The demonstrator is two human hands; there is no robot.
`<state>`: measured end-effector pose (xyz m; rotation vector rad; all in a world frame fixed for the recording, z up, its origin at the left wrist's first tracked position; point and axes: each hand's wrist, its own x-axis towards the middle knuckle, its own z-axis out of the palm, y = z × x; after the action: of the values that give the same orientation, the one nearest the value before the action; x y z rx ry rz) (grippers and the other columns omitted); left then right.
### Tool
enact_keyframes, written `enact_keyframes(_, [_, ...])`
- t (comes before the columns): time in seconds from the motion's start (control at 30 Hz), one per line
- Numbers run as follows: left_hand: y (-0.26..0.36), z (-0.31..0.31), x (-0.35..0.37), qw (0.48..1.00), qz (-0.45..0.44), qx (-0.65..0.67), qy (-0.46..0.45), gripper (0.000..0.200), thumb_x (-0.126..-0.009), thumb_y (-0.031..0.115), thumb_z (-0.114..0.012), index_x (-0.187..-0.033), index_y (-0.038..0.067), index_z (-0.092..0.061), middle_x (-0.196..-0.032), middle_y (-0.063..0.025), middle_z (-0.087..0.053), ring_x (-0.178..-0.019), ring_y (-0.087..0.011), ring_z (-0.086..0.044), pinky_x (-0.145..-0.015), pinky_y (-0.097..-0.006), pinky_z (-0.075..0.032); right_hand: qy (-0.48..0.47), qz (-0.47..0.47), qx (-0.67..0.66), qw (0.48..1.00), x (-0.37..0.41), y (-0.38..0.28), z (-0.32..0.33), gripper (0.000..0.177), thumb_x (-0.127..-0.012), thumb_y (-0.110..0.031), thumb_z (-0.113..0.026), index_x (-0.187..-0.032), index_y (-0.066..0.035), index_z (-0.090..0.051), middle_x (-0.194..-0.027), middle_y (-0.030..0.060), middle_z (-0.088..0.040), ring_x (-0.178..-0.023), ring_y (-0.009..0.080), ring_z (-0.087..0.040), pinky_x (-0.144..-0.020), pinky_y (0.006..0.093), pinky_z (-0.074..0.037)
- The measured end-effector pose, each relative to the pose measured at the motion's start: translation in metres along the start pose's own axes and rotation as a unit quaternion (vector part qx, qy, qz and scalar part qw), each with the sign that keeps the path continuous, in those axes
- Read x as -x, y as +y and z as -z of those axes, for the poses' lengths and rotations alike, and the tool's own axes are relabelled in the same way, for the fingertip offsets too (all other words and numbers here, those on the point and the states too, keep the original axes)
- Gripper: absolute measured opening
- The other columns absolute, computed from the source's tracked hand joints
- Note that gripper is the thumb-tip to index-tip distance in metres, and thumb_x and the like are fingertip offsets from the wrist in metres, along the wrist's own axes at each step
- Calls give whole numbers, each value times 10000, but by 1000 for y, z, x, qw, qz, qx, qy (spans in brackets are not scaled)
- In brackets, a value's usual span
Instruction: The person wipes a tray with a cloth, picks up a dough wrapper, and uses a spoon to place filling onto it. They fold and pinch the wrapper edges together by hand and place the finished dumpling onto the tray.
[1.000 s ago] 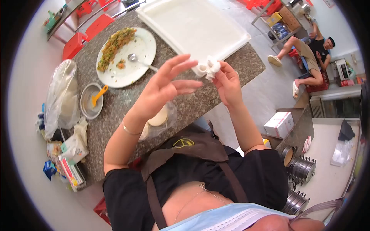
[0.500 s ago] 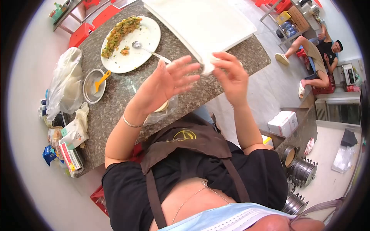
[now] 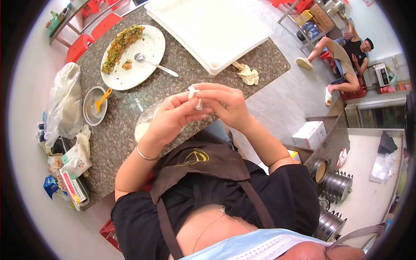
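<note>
Both hands meet over the near edge of the stone-topped table (image 3: 190, 82). A small, crumpled white piece that looks like tissue (image 3: 192, 92) is pinched between their fingertips. My left hand (image 3: 173, 116) is closed on it from the left, with the fingers curled and partly overlapped by the other hand. From the right, my right hand (image 3: 225, 104) grips it between thumb and fingers. Partly behind my left wrist lies a clear plastic bag (image 3: 147, 116) beside a pale round thing (image 3: 141, 131).
A white plate (image 3: 147, 43) holds chopped filling (image 3: 121, 47) and a spoon (image 3: 156, 65). Beyond my hands is a white tray (image 3: 212, 32), with a crumpled off-white tissue (image 3: 248, 74) by its corner. A metal bowl (image 3: 90, 108) with a yellow-handled tool stands left. A person (image 3: 346, 56) sits at right.
My hands were raised and apart, the left one spread open and the right holding the white piece. They have come together lower down around it. The crumpled tissue near the tray now shows.
</note>
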<state>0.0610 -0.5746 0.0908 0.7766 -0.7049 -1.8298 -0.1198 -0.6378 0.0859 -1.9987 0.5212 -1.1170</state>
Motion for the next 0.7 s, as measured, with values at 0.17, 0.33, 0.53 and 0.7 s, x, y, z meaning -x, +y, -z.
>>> enact_keyframes(0.17, [-6, 3, 7, 981, -80, -165, 64, 216, -960, 108, -588, -1108, -39, -644, -1002, -99, -709, -864, -138, -686, -763, -256, -555, 43, -185, -188, 964, 14, -7, -16, 190, -856, 70, -615, -1010, -8, -696, -1089, 147, -689, -969, 216, -679, -825, 309, -547])
enact_keyframes(0.33, [9, 10, 25, 839, -25, -520, 155, 266, -808, 94, -753, -1039, -17, -680, -960, -94, -715, -888, -142, -681, -783, -275, -528, 10, -56, 6, 998, 24, 4, 1, 177, -883, -12, -647, -1057, -8, -678, -1016, 100, -707, -853, 170, -678, -748, 312, -536])
enact_keyframes(0.53, [12, 45, 57, 746, -172, -602, 228, 387, -788, 135, -747, -1145, 11, -661, -1175, -147, -662, -1158, -293, -600, -998, -375, -444, 154, -79, 318, 932, 45, 98, 77, 244, -957, -112, -551, -1177, -73, -648, -1220, 124, -633, -1140, 275, -577, -959, 421, -425])
enact_keyframes(0.7, [-9, 69, 68, 600, -129, -747, 254, 331, -843, 203, -690, -1132, 44, -659, -1215, -128, -627, -1216, -342, -537, -1048, -503, -372, 5, -187, 325, 927, 54, 120, 90, 326, -1014, -219, -459, -1278, -94, -605, -1388, 114, -534, -1349, 292, -417, -1137, 461, -238])
